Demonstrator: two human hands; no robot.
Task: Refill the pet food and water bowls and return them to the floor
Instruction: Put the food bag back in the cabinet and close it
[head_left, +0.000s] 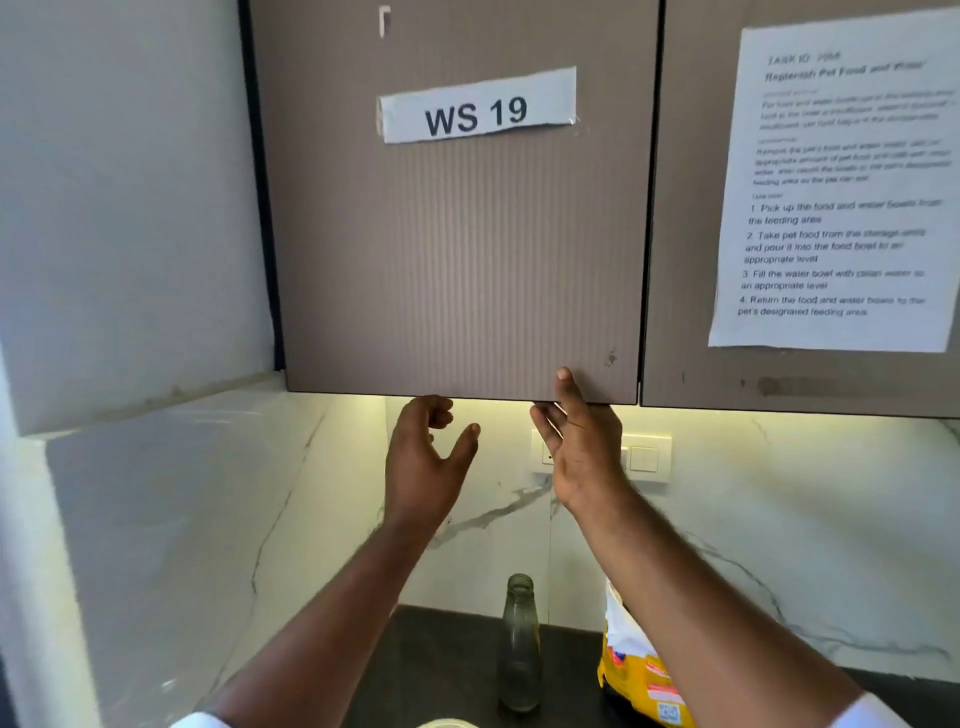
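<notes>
Both arms reach up under a brown wall cabinet door (457, 249) labelled "WS 19". My right hand (582, 441) touches the door's bottom edge, thumb on the front face and fingers below it. My left hand (428, 452) hovers just under the same edge with loosely curled fingers, holding nothing. On the dark counter below stand a clear glass bottle (519, 644), uncapped, and a yellow and white pet food bag (636, 670), partly hidden by my right forearm. A pale rim (444, 723), perhaps a bowl, peeks in at the bottom edge.
A printed task sheet (836, 187) is taped to the neighbouring cabinet door on the right. White marble wall panels surround the counter, with a switch plate (647, 457) behind my right hand. A lit strip glows under the cabinets. A white wall block juts out at left.
</notes>
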